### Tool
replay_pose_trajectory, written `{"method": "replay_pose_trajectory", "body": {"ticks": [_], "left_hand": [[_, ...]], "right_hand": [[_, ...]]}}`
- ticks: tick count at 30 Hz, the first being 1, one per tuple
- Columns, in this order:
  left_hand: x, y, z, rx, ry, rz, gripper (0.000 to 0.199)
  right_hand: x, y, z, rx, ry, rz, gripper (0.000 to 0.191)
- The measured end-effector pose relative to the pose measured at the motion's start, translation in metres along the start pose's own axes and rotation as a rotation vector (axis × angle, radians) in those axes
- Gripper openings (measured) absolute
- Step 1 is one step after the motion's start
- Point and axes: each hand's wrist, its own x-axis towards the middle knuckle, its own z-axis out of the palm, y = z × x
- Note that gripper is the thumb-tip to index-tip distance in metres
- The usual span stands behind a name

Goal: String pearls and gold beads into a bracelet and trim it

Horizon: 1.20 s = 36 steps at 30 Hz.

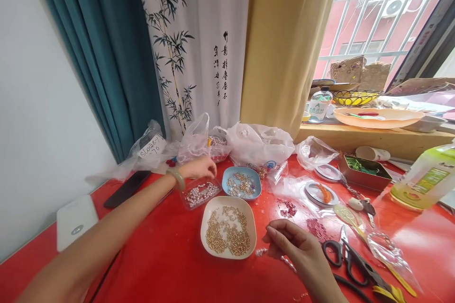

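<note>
My left hand (199, 168) reaches over the clear plastic tray (194, 204) of pearl beads (202, 194), its fingers curled down and together. Whatever its fingertips hold is too small to make out. Right of the cream dish (203, 227) with its small gold beads (238, 240), my right hand (293, 244) is closed in a pinch on a bead string (288, 263). White pearls of this string show on both sides below the fingers; the thread itself is too fine to see. Behind the cream dish stands a blue dish (226, 189) of mixed clear and gold beads (243, 183).
Black-handled scissors (333, 252) and pliers (366, 265) lie to the right, near a green-labelled bottle (423, 177) and a tin (369, 175) of green wire-like pieces. Plastic bags (259, 144) line the back. A phone (128, 188) and a white device (77, 222) lie left.
</note>
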Motion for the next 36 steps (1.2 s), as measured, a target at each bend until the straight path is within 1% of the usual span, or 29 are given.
{"method": "replay_pose_trajectory", "body": {"ticks": [2,3,5,6,9,10,12,14,17,20,25,29,33,36], "left_hand": [[-0.019,-0.01,0.004,0.03,-0.081,-0.017,0.01],[-0.026,-0.013,0.008,0.044,-0.109,-0.025,0.011],[-0.036,-0.017,0.016,0.147,-0.13,-0.048,0.017],[-0.039,-0.017,0.019,0.189,-0.115,-0.053,0.018],[-0.039,-0.015,0.024,0.222,-0.077,-0.051,0.006],[-0.038,-0.014,0.024,0.214,-0.064,-0.048,0.007],[-0.037,-0.013,0.021,0.204,-0.029,-0.045,0.016],[-0.038,-0.014,0.018,0.205,-0.009,-0.048,0.022],[-0.043,-0.016,0.016,0.224,-0.038,-0.05,0.018],[-0.047,-0.015,0.02,0.251,-0.061,-0.047,0.011],[-0.045,-0.013,0.031,0.3,-0.005,-0.074,0.009],[-0.039,-0.017,0.032,0.25,-0.002,-0.115,0.007],[-0.038,-0.022,0.024,0.142,-0.007,-0.124,0.005],[-0.041,-0.028,0.017,0.034,-0.018,-0.129,0.009]], "right_hand": [[0.001,0.0,0.0,-0.006,-0.013,0.013,0.034],[0.001,0.0,0.0,-0.008,-0.018,0.018,0.034],[0.001,0.0,0.002,-0.004,-0.02,0.021,0.034],[0.0,0.0,0.004,0.002,-0.007,0.016,0.033],[-0.001,0.001,0.007,0.024,0.047,0.002,0.03],[-0.001,0.001,0.008,0.029,0.06,0.001,0.029],[0.0,0.003,0.008,0.033,0.064,0.008,0.028],[0.002,0.006,0.005,0.02,0.047,0.013,0.029],[0.004,0.01,0.002,-0.024,0.0,0.021,0.031],[0.005,0.01,0.002,-0.046,-0.012,0.019,0.033],[0.0,0.004,0.007,-0.054,0.01,0.015,0.033],[0.0,0.002,0.008,-0.052,0.043,-0.002,0.034],[0.002,0.003,0.005,-0.059,-0.005,0.01,0.035],[0.003,0.003,0.004,-0.05,-0.042,0.019,0.034]]}}
